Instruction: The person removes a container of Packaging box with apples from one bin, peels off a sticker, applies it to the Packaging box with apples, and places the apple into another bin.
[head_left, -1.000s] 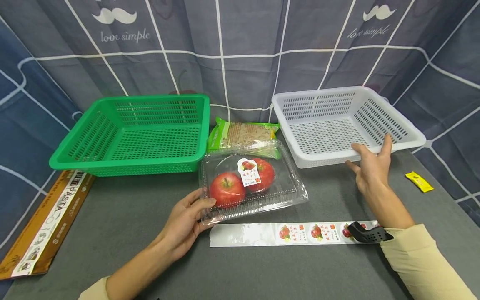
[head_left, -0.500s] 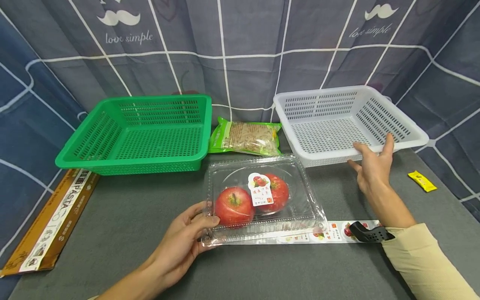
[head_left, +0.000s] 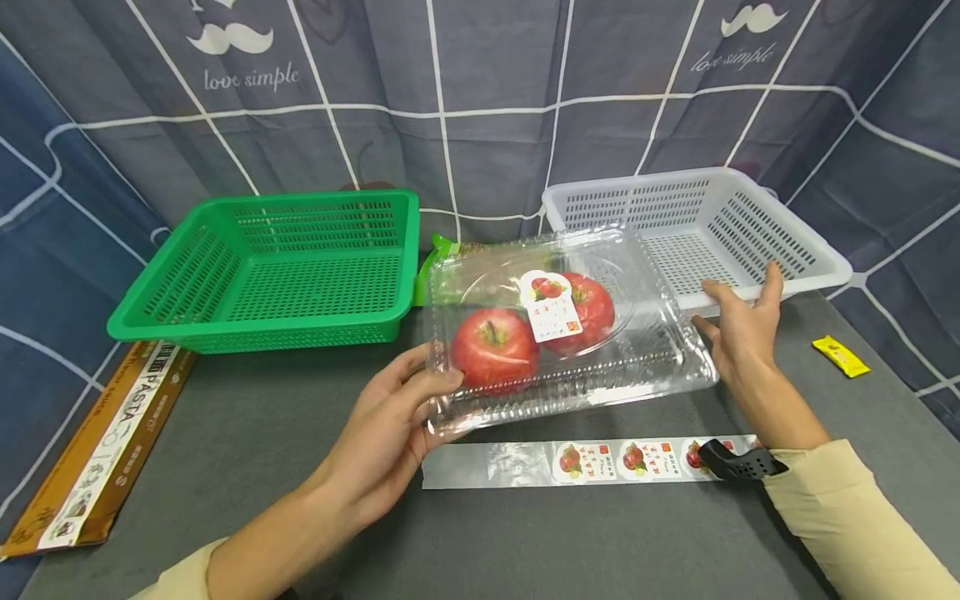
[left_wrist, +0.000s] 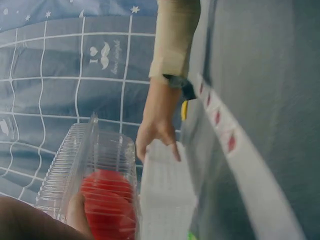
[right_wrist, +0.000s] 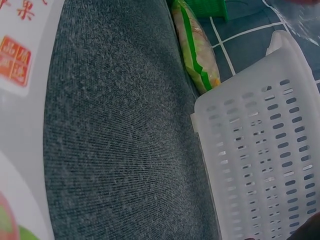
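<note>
My left hand point(head_left: 382, 433) grips the left front corner of a clear plastic clamshell box point(head_left: 637, 379), thumb on top. Two red apples point(head_left: 495, 354) sit inside it, and a white apple sticker point(head_left: 553, 308) is on its lid. The box is held above the table, tilted, overlapping the white basket point(head_left: 813, 271) in the head view. My right hand point(head_left: 750, 333) rests at that basket's near rim with its fingers spread. In the left wrist view, the apples point(left_wrist: 107, 200) show through the plastic. The basket's slotted side point(right_wrist: 265, 160) fills much of the right wrist view.
A strip of apple stickers point(head_left: 585, 462) lies in front, its right end under my right wrist. A green basket point(head_left: 300, 321) stands at the left, with a brown pasta pack point(head_left: 105, 442) beside it. Partly hidden behind the box is a green food bag point(head_left: 427, 271). A yellow packet point(head_left: 840, 357) lies right.
My left hand first brought the apple box toward me over the sticker strip, then raised it away and rightward, toward the white basket. My right hand has stayed at the basket's rim.
</note>
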